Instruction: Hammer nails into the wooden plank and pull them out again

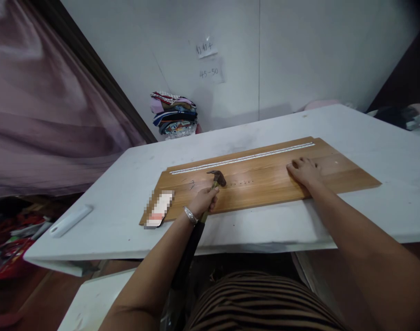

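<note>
- While the left hand (204, 200) is closed round the claw hammer (198, 229), high on its handle, the step looks like nailing.
- The next move probably calls for steadying the board and aiming squarely at one nail.
- Dark nail heads (244, 182) line the wood-grain board (265, 191), just right of the hammer's head.
- The right hand (304, 171) rests there, fingers apart, grasping nothing visible.

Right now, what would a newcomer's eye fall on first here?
Likely the dark-headed hammer in the left hand, left of the wooden board's middle. Then the right hand, resting on the board's right part. After that, the colourful cloth stack beyond the white table's far edge.
</note>
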Available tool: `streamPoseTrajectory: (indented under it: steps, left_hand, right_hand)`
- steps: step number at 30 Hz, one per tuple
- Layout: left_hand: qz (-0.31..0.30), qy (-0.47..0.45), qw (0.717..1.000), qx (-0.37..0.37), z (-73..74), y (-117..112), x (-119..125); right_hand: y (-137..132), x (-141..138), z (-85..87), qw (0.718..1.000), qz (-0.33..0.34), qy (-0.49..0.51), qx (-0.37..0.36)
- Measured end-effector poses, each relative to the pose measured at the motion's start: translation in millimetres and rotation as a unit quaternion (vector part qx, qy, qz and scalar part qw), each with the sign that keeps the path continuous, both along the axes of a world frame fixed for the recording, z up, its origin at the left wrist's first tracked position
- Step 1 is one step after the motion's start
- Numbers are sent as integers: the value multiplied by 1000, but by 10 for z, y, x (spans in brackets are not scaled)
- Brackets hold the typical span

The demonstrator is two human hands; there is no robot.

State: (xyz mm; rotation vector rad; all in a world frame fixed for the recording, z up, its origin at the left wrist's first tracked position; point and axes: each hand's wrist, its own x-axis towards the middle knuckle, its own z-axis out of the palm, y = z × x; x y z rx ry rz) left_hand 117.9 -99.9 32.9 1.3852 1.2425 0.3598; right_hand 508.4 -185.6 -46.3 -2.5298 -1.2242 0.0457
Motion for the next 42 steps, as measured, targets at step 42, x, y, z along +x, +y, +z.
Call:
streamPoseTrajectory:
  steps: [42]
  left_hand:
    - [-7, -18, 1000, 8, 16, 8, -8]
  right_hand:
    - [24, 25, -46, 1000, -2, 0, 10]
